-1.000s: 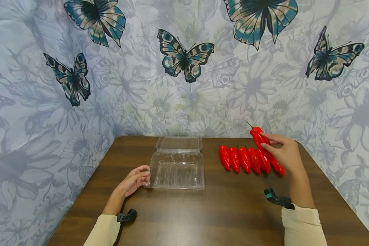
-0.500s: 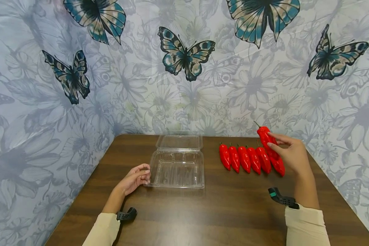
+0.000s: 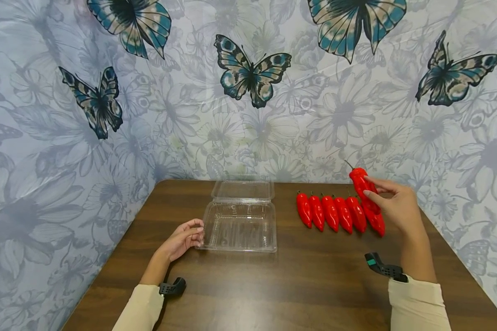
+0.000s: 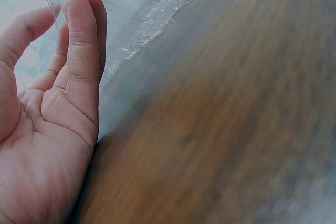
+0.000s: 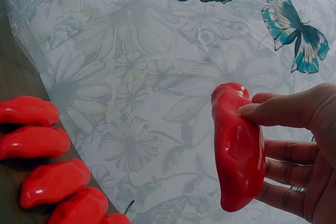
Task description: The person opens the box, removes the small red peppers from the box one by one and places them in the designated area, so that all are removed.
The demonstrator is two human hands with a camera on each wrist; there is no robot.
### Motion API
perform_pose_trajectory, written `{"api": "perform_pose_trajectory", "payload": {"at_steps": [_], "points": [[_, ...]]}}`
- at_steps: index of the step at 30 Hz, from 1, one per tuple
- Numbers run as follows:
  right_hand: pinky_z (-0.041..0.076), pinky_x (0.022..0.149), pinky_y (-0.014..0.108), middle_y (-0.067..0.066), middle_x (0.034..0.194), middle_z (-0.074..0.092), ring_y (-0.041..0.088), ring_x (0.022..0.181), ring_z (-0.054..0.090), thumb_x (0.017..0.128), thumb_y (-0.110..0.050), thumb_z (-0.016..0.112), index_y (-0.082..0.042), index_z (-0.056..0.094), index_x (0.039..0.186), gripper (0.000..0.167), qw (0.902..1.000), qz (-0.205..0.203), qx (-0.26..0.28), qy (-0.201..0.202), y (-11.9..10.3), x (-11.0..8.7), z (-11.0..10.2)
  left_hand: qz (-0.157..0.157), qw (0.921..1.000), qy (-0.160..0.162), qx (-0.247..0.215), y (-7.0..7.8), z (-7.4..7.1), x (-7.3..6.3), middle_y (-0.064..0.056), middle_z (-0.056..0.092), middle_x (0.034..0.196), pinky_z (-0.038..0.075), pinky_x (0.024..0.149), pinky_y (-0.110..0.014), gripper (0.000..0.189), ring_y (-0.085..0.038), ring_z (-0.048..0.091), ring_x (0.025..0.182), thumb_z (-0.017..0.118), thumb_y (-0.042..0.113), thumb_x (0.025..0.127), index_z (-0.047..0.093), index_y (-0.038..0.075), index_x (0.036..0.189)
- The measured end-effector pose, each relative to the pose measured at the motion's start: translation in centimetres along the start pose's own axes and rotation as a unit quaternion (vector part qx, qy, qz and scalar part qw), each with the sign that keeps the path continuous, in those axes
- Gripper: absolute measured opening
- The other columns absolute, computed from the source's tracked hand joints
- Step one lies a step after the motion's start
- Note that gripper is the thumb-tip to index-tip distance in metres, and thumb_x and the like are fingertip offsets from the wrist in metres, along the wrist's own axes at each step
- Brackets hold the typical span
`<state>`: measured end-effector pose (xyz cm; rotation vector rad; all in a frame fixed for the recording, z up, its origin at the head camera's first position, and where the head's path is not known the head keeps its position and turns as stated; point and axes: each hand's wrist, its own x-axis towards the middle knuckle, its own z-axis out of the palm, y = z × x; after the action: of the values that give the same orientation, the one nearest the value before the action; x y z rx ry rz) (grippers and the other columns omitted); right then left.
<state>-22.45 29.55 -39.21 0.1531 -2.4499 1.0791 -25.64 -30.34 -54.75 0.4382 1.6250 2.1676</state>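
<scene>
My right hand (image 3: 397,209) pinches a glossy red chili pepper (image 3: 361,184) between thumb and fingers, its thin stem pointing up and left. It is held above the right end of a row of several similar red peppers (image 3: 330,214) on the table. The right wrist view shows the held pepper (image 5: 236,150) upright, with the thumb on its near face. A clear plastic clamshell container (image 3: 239,248) sits left of the row, its lid (image 3: 243,189) folded back. My left hand (image 3: 184,240) holds the container's left rim; in the left wrist view the fingers are fairly straight there.
A dark brown wooden table (image 3: 273,294) carries everything. Behind it, a pale floral cloth (image 3: 174,101) with butterflies (image 3: 252,71) hangs close to the table's back edge. Dark wrist cameras (image 3: 385,267) are strapped on both wrists.
My right hand has moved a little to the right with the pepper, which now hangs over the row's right end. The left hand and the container have stayed in place.
</scene>
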Motion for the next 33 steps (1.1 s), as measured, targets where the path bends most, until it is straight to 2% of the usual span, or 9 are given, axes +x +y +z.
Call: {"api": "perform_pose_trajectory", "payload": {"at_steps": [7,10,15,21,22,24,27,29,33], "points": [[0.046,0.058,0.017,0.022,0.127,0.066,-0.014,0.086,0.051,0.094,-0.028,0.075,-0.015,0.069,0.132,0.041,0.9997,0.003,-0.025,0.007,0.3,0.3,-1.0,0.000,1.0000,0.003,-0.001,0.1,0.0,0.0,-0.002,0.067,0.088,0.059,0.070,-0.027,0.012,-0.014,0.069,0.076,0.041,0.003,0.108,0.051,0.004,0.115],[0.045,0.053,0.022,0.009,0.120,0.070,-0.013,0.085,0.052,0.093,-0.028,0.076,-0.015,0.070,0.130,0.040,0.9994,-0.001,-0.034,0.012,0.6,0.4,-1.6,0.000,1.0000,0.003,-0.001,0.1,-0.1,0.0,-0.002,0.067,0.088,0.059,0.070,-0.027,0.013,-0.014,0.069,0.076,0.041,0.003,0.108,0.052,0.005,0.114],[0.044,0.049,0.023,-0.028,0.109,0.061,-0.012,0.086,0.052,0.093,-0.031,0.076,-0.016,0.070,0.130,0.040,0.9995,-0.001,-0.029,0.010,1.7,0.3,-2.8,-0.003,1.0000,0.006,-0.002,0.1,0.0,0.0,-0.002,0.067,0.087,0.059,0.069,-0.026,0.015,-0.014,0.069,0.075,0.040,0.001,0.108,0.053,0.006,0.113],[0.043,0.052,0.021,-0.041,0.097,0.055,-0.011,0.083,0.051,0.092,-0.031,0.077,-0.013,0.071,0.128,0.041,0.9994,0.008,-0.033,0.012,2.9,0.1,-3.9,-0.005,0.9999,0.010,0.002,0.1,0.2,0.0,-0.002,0.067,0.086,0.058,0.069,-0.026,0.014,-0.014,0.068,0.074,0.040,0.001,0.108,0.053,0.005,0.114],[0.043,0.052,0.021,-0.041,0.096,0.055,-0.011,0.082,0.051,0.092,-0.031,0.077,-0.013,0.071,0.128,0.041,0.9991,0.011,-0.040,0.012,3.0,0.1,-4.0,-0.004,0.9999,0.010,0.002,0.0,0.2,-0.1,-0.002,0.066,0.086,0.058,0.069,-0.026,0.014,-0.014,0.068,0.074,0.040,0.001,0.108,0.052,0.005,0.114],[0.040,0.049,0.025,-0.030,0.095,0.062,-0.009,0.080,0.050,0.092,-0.032,0.077,-0.011,0.070,0.129,0.043,0.9983,0.017,-0.054,0.010,3.2,0.0,-4.3,-0.004,1.0000,0.008,0.002,0.0,0.1,0.0,-0.002,0.067,0.086,0.058,0.068,-0.026,0.014,-0.014,0.068,0.074,0.040,0.001,0.108,0.052,0.004,0.114],[0.037,0.046,0.029,0.003,0.101,0.072,-0.007,0.078,0.048,0.093,-0.033,0.076,-0.008,0.068,0.131,0.046,0.9973,0.027,-0.068,0.002,3.4,-0.2,-4.5,-0.001,1.0000,0.009,0.004,0.0,0.1,-0.1,-0.002,0.067,0.086,0.058,0.068,-0.025,0.013,-0.013,0.068,0.074,0.040,0.002,0.108,0.052,0.004,0.114],[0.036,0.044,0.031,0.025,0.105,0.070,-0.007,0.076,0.047,0.093,-0.032,0.075,-0.006,0.067,0.132,0.046,0.9969,0.028,-0.073,-0.002,3.7,-0.2,-4.7,0.000,1.0000,0.005,0.006,0.0,0.0,-0.1,-0.002,0.067,0.086,0.058,0.069,-0.025,0.014,-0.014,0.068,0.075,0.040,0.002,0.108,0.051,0.003,0.116],[0.036,0.043,0.030,0.035,0.109,0.067,-0.012,0.073,0.046,0.093,-0.028,0.075,-0.004,0.066,0.131,0.046,0.9967,0.025,-0.077,-0.003,4.6,-0.1,-4.7,0.001,1.0000,0.002,0.006,0.0,0.0,-0.1,-0.002,0.068,0.087,0.058,0.069,-0.025,0.014,-0.014,0.068,0.075,0.040,0.002,0.108,0.050,0.001,0.117]]}}
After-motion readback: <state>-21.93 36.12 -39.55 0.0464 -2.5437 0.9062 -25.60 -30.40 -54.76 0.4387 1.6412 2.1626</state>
